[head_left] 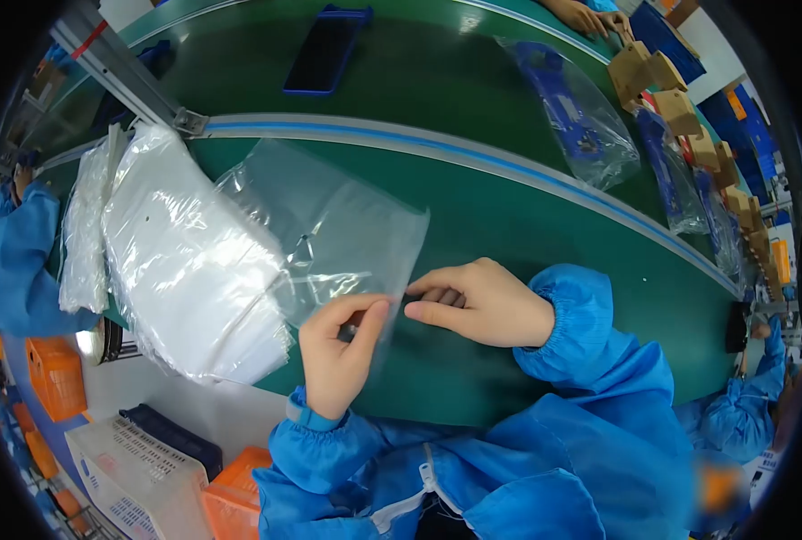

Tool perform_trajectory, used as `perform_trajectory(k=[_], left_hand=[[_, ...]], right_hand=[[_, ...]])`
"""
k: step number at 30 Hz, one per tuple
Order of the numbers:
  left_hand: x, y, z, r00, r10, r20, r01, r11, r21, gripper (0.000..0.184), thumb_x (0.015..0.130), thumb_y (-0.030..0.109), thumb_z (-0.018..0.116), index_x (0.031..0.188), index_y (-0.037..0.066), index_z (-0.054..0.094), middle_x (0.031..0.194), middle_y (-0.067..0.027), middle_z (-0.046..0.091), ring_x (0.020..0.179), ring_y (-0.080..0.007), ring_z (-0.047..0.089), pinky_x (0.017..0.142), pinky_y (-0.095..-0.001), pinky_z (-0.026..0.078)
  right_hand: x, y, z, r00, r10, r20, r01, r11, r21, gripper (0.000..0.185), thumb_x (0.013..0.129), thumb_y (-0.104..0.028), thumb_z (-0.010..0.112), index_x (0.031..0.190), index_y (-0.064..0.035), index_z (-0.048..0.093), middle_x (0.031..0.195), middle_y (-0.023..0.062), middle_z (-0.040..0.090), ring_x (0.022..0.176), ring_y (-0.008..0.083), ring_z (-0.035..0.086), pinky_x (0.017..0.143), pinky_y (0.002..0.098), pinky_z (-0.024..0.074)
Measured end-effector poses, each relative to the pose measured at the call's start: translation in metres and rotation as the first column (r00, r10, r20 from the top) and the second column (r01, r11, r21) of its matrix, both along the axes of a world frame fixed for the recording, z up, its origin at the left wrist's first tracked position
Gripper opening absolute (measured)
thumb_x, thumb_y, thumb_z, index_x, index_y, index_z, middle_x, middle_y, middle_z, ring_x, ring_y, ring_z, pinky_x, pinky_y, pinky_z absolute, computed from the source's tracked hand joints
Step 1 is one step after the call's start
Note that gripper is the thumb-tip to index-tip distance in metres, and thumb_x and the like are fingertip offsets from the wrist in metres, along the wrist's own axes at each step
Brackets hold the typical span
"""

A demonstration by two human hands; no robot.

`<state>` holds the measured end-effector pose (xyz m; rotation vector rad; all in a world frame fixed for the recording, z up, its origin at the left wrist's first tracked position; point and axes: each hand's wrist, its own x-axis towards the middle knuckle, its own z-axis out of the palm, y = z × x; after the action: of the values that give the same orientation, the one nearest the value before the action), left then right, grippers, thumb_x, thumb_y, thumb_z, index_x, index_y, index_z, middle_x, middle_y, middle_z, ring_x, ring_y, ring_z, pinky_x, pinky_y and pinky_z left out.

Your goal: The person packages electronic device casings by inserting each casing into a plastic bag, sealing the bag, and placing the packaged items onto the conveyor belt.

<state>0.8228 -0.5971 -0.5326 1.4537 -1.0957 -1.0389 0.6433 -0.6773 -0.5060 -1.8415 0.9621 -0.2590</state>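
A clear plastic bag [356, 229] lies over the green work surface, its right edge at my hands. My left hand [340, 346] pinches that edge between thumb and forefinger. Just to the right, my right hand [477, 301] has its thumb and forefinger apart near the same edge, other fingers curled, with nothing visible between them. Left of the clear bag lies a thick stack of plastic bags [189, 256], and beside it a folded bundle of plastic [86, 234].
Beyond a metal rail [419, 148] lie a dark blue-edged part [329, 49] and bagged blue parts [563, 108]. Small cardboard pieces [675, 112] line the right. Co-workers' blue sleeves [23, 261] show at left and right. Crates [140, 468] stand below left.
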Motion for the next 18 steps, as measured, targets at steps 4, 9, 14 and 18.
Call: perform_trajectory(k=[4,9,14,18], left_hand=[[0.001,-0.001,-0.004,0.994,-0.102,-0.028,0.101,0.995,-0.01,0.009,0.08,0.002,0.065,0.089,-0.001,0.068,0.082,-0.007,0.066,0.074,-0.0119,0.059,0.068,-0.0232,0.047],[0.005,-0.002,-0.003,0.988,-0.11,-0.108,0.116,0.992,0.049,0.006,0.082,0.0,0.064,0.087,-0.002,0.064,0.083,-0.0042,0.064,0.076,-0.0101,0.059,0.07,-0.0224,0.046],[0.009,-0.004,-0.009,0.942,-0.008,-0.336,0.012,1.0,0.01,0.005,0.083,-0.002,0.063,0.083,0.0,0.058,0.081,-0.0042,0.061,0.074,-0.0094,0.056,0.069,-0.022,0.044],[0.01,-0.004,-0.007,0.956,-0.058,-0.287,0.067,0.998,0.021,0.008,0.079,-0.004,0.066,0.082,0.0,0.06,0.08,-0.0049,0.063,0.073,-0.0101,0.057,0.068,-0.0227,0.044]], right_hand=[[0.007,0.0,-0.011,0.992,-0.034,0.122,0.012,0.984,0.177,0.037,0.088,-0.036,0.057,0.084,-0.0021,0.07,0.074,0.0124,0.068,0.065,0.0236,0.067,0.059,0.0327,0.0507],[0.006,-0.005,-0.013,0.993,-0.019,0.113,-0.001,0.985,0.174,0.032,0.089,-0.028,0.054,0.079,-0.0016,0.069,0.068,0.0117,0.067,0.058,0.0227,0.064,0.055,0.0337,0.0485],[-0.003,-0.016,-0.009,0.958,0.116,-0.261,-0.149,0.983,-0.11,0.031,0.087,-0.026,0.054,0.072,-0.0029,0.069,0.057,0.0095,0.063,0.052,0.0239,0.062,0.053,0.0339,0.0473],[-0.004,-0.023,0.025,0.957,0.117,-0.266,-0.085,0.988,0.128,0.045,0.087,-0.041,0.058,0.066,-0.0026,0.068,0.047,0.0058,0.057,0.043,0.0165,0.056,0.046,0.0294,0.0418]])
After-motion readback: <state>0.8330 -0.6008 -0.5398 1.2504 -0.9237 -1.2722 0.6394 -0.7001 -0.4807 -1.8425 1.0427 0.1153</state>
